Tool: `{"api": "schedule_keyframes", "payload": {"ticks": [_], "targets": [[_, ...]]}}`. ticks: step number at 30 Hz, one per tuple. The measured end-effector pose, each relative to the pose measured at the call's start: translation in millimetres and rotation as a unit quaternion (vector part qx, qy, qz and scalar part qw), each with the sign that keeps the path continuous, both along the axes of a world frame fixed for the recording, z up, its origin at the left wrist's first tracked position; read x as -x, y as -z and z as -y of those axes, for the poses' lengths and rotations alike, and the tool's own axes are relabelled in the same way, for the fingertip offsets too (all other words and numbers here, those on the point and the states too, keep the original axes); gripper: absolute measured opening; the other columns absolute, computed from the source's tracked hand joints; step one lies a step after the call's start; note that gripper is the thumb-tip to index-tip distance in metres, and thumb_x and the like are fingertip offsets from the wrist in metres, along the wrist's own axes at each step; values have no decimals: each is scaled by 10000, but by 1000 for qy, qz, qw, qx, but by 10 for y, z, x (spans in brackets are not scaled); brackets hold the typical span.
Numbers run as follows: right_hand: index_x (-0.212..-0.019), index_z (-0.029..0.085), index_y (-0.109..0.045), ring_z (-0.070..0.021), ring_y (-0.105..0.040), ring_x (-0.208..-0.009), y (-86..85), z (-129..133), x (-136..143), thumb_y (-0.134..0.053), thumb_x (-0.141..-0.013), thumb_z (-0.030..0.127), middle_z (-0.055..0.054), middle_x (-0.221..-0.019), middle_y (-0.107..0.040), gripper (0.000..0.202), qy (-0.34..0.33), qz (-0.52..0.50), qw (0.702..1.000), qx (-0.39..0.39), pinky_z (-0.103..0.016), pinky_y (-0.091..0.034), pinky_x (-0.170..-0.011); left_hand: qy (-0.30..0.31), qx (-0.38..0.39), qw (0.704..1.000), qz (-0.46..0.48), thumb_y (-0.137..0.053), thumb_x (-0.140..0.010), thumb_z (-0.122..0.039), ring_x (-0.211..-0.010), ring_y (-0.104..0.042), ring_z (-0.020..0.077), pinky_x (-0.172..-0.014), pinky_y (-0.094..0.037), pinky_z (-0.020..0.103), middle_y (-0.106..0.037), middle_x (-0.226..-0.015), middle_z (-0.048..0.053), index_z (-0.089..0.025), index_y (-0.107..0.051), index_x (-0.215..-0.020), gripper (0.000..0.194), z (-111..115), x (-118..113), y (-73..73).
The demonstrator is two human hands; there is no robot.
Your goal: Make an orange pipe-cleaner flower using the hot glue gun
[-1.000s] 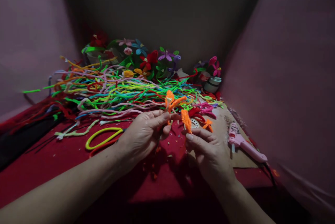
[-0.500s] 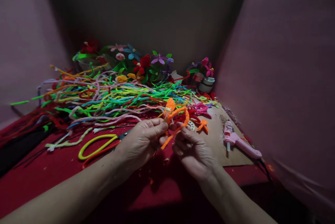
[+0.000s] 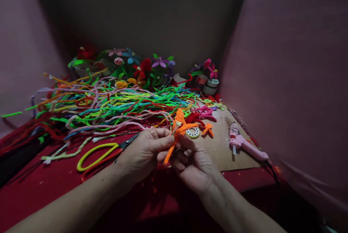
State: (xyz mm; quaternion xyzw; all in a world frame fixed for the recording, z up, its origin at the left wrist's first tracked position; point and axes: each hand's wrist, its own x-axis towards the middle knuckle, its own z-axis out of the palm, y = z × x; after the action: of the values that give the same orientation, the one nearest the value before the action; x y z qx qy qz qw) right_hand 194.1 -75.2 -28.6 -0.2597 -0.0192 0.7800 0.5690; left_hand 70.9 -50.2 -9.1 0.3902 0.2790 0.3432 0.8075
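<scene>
Between my hands, above the red cloth, is an orange pipe-cleaner flower with pale stamens at its centre. My left hand pinches its base between thumb and fingers. On the other side, my right hand has its fingers curled at the lower orange petals, gripping one; its fingertips are partly hidden. One orange strand hangs down between the hands. Scissors with yellow and orange handles lie beside my left wrist. Just beyond my right hand are a white ring-shaped spool and a loose orange petal piece.
A heap of many-coloured pipe cleaners spreads across the back left. Finished flowers stand behind it. A pink glue gun rests on a board at right, near a lidded jar. Pink sheets hang at both sides.
The orange loop that stood out toward my right hand is now drawn in close to the flower's centre. My right hand has moved left, nearer my left hand. The view has shifted slightly.
</scene>
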Motion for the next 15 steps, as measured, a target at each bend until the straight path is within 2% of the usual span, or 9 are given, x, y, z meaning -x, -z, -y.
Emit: {"api": "schedule_keyframes", "payload": {"ticks": [4,8,12,15], "targets": [[-477,134,-495,-23,-247,-345,19,19,-26,-635,-591,68,28,-421,-511,192,15,2,1000,9,-159,-187,-346,18,-19,999,-28,-612,-754,-207,-528,-546,93,-511,-425,190,-611,-663,77,-76,-637,-694,147,-10,5,10],[-575,117,-562,-21,-245,-352,44,3,-34,-619,-603,89,11,-483,-558,69,-6,9,1000,12,-158,-189,-349,49,-11,999,-19,-597,-766,-234,-563,-583,143,-563,-471,261,-598,-622,71,-91,-612,-679,168,-21,2,44],[-701,128,-584,-24,-225,-378,62,59,-34,-649,-601,121,54,-510,-492,120,-18,12,1000,1,-168,-204,-372,30,-15,999,-10,-569,-794,-234,-396,-415,48,-439,-375,167,-460,-466,-15,-84,-597,-679,191,-59,17,73],[-835,135,-607,-31,-230,-403,44,224,-154,-651,-636,156,90,-482,-346,205,-40,118,990,-59,-172,-226,-399,-5,-28,999,-23,-561,-803,-210,-366,-302,2,-400,-283,127,-447,-491,-32,-74,-602,-732,159,-108,49,66]]}}
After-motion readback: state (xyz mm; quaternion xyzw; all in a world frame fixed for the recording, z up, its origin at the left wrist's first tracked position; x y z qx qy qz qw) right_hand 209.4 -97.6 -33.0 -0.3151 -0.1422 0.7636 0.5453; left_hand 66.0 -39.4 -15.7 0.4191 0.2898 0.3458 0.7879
